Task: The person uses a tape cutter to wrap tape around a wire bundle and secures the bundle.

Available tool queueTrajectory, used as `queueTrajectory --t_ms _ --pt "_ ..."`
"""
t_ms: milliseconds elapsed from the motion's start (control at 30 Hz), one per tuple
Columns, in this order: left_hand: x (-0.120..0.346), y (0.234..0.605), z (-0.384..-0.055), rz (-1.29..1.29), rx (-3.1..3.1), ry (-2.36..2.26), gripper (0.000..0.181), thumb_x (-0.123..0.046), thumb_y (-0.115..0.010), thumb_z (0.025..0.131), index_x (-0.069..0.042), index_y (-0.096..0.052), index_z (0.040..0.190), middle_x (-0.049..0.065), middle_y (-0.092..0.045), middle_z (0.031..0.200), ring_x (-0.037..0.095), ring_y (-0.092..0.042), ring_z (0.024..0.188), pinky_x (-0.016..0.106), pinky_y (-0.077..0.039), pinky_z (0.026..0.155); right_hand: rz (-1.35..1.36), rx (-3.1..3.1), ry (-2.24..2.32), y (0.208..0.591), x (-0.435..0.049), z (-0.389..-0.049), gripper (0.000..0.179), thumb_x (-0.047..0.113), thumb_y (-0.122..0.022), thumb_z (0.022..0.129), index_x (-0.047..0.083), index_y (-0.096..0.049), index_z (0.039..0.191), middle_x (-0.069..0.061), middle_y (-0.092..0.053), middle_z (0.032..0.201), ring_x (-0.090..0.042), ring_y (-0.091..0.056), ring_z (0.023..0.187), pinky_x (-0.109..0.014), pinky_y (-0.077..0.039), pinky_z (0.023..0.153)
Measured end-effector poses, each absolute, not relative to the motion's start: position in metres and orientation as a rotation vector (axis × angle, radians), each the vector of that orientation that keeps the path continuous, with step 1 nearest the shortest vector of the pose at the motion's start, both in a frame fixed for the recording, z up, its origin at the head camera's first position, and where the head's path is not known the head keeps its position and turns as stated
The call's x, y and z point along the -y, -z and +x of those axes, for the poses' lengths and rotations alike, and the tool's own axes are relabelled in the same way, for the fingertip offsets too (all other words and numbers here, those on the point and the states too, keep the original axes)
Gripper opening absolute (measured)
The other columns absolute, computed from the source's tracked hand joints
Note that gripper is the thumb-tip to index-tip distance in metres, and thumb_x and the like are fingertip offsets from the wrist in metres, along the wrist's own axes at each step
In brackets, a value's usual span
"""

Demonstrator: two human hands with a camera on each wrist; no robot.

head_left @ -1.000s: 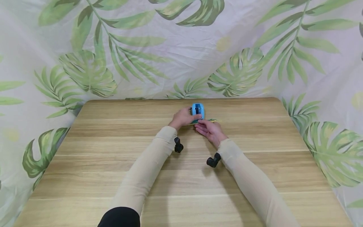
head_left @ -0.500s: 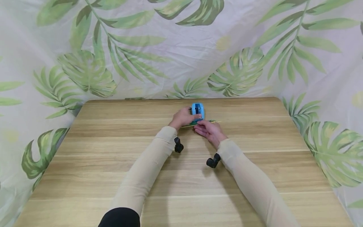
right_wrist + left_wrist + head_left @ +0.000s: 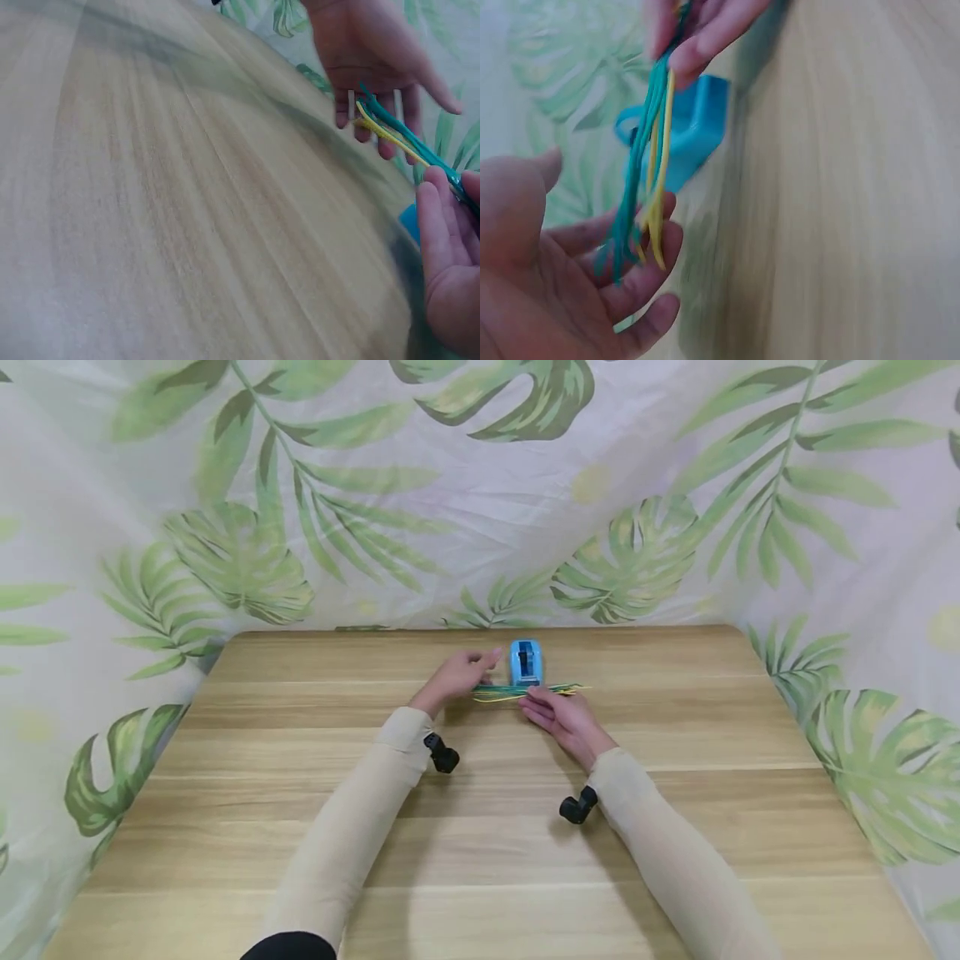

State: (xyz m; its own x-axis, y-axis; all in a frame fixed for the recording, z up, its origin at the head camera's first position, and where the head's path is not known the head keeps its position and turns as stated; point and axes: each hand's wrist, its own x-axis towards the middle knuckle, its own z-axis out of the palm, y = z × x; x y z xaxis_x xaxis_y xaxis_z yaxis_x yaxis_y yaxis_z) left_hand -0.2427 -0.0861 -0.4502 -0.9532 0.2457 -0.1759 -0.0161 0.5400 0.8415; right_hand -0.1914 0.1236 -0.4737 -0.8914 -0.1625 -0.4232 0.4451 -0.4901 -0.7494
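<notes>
A bundle of thin green and yellow cords [image 3: 497, 692] stretches sideways between the hands, just in front of a blue tape dispenser [image 3: 526, 662]. My right hand [image 3: 567, 720] pinches the bundle between thumb and fingers. In the left wrist view, loose cord ends [image 3: 658, 225] hang down over the left hand [image 3: 574, 281]. That hand's thumb is spread away and its fingers do not close round the cords. From the right wrist, the cord ends [image 3: 379, 127] appear before the left palm; the dispenser [image 3: 409, 223] is mostly hidden behind the right hand.
The wooden table [image 3: 480, 827] reaches back to a leaf-printed cloth [image 3: 480, 510], which also hangs at both sides. A black wrist camera [image 3: 442, 754] is strapped on the left wrist and another black camera [image 3: 578, 806] on the right.
My left hand has drawn back to the left, off the tape dispenser and the cords, and its fingers have loosened. The right hand still pinches the bundle, slightly lower in view.
</notes>
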Motion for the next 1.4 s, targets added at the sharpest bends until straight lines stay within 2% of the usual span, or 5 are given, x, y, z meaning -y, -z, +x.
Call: queueTrajectory --t_ms 400,667,833,1033,1400 --pt "0.109 0.446 -0.219 0.134 -1.887 -1.643 0.059 -0.056 -0.051 0.101 -0.007 -0.063 0.131 0.021 -0.072 0.101 0.015 -0.062 0.062 0.028 -0.046 0.058 0.069 -1.495 2.391 0.461 -0.130 -0.177 0.008 0.001 -0.064 0.098 0.000 -0.065 0.106 -0.014 -0.074 0.098 -0.023 -0.073 0.091 -0.045 -0.047 0.100" --pt "0.102 0.442 -0.207 0.074 -1.730 -1.834 0.018 -0.022 -0.062 0.102 -0.007 -0.071 0.103 0.000 -0.055 0.069 0.008 -0.045 0.052 0.022 -0.039 0.048 -0.064 -1.624 2.363 0.463 -0.135 -0.170 0.015 0.000 -0.067 0.096 -0.003 -0.060 0.109 -0.012 -0.075 0.097 -0.022 -0.074 0.085 -0.046 -0.054 0.090" --pt "0.102 0.442 -0.202 0.071 -1.693 -1.918 0.015 -0.015 -0.063 0.101 -0.006 -0.072 0.094 0.000 -0.053 0.067 0.008 -0.043 0.052 0.020 -0.039 0.048 -0.141 -1.805 2.295 0.458 -0.146 -0.166 0.032 0.001 -0.067 0.096 -0.010 -0.055 0.124 -0.015 -0.073 0.103 -0.023 -0.072 0.090 -0.048 -0.055 0.090" --pt "0.107 0.440 -0.201 0.010 -1.693 -1.994 0.014 -0.012 -0.060 0.102 -0.004 -0.070 0.099 0.000 -0.051 0.068 0.007 -0.042 0.056 0.019 -0.039 0.049 -0.173 -2.384 2.244 0.443 -0.161 -0.160 0.058 0.005 -0.079 0.087 0.004 -0.050 0.138 -0.014 -0.062 0.127 -0.022 -0.060 0.115 -0.044 -0.047 0.102" --pt "0.105 0.440 -0.200 0.023 -1.650 -1.994 0.013 -0.012 -0.061 0.102 -0.001 -0.066 0.096 0.000 -0.048 0.068 0.007 -0.041 0.056 0.019 -0.038 0.050 -1.608 -3.281 0.917 0.436 -0.154 -0.164 0.037 0.010 -0.087 0.078 0.010 -0.074 0.112 -0.016 -0.064 0.128 -0.037 -0.052 0.125 -0.058 -0.027 0.114"
